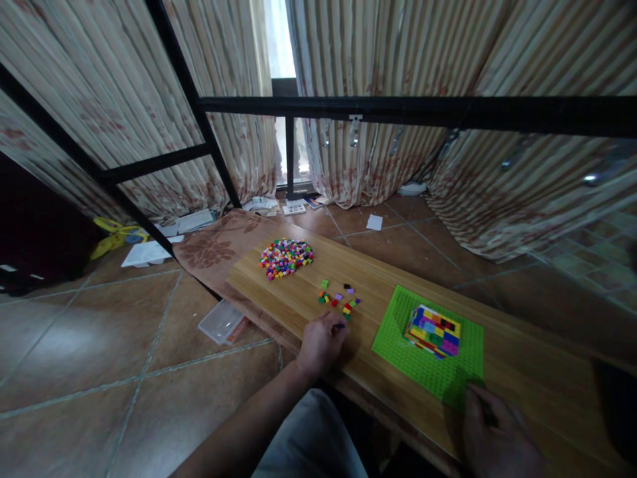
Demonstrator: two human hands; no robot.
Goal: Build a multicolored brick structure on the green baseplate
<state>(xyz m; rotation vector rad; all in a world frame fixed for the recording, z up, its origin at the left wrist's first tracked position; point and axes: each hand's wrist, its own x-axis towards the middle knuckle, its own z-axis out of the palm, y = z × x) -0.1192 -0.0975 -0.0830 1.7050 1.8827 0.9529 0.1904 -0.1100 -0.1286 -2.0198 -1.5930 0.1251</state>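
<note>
My left hand point(322, 342) is over the wooden table point(368, 269), its fingers pinched around a small dark blue brick point(339, 325). Just beyond its fingertips lie several loose bricks point(338, 297) in mixed colours. To the right, a green baseplate point(393, 338) carries a block-shaped build point(432, 330) of many coloured bricks. My right hand point(497, 425) is at the near right corner of the baseplate, with curled fingers; whether anything is between them is too dark to tell. A large pile of small bricks point(286, 257) sits at the table's far left part.
Brown patterned cloth point(213, 245) shows past the table's left end. A clear plastic box point(222, 322) stands on the tiled floor below. Black metal bars point(398, 107) cross in front of striped curtains point(373, 53). Papers point(374, 222) lie on the floor behind the table.
</note>
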